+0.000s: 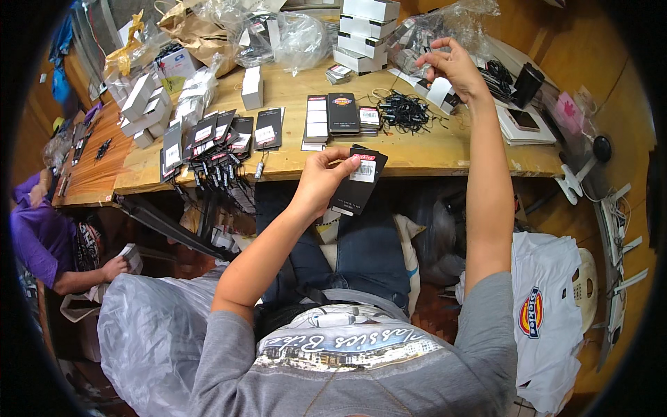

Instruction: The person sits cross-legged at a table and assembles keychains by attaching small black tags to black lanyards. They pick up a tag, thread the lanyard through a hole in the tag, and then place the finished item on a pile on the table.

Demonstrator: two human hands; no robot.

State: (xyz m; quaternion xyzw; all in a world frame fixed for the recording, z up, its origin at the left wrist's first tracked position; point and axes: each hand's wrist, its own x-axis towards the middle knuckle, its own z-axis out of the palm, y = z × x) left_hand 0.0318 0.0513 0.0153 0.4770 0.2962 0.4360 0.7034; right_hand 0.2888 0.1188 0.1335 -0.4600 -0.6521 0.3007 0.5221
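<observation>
My left hand (326,182) pinches a black hang tag (356,191) with a white barcode sticker near its top, just off the table's front edge above my lap. A second tag edge shows behind it. My right hand (451,69) is raised over the back right of the table, its thumb and fingertips closed on a thin black tag string (428,51). Below that hand lies a tangled pile of black tag strings (404,111). Stacks of black tags (342,113) and white-stickered cards (316,118) sit beyond my left hand.
Strung tags (215,135) overlap at the table's left, their cords hanging over the edge. White boxes (365,31) stand stacked at the back among clear plastic bags (302,43). A phone (522,119) lies at the right. Another person in a purple sleeve (38,233) works at far left.
</observation>
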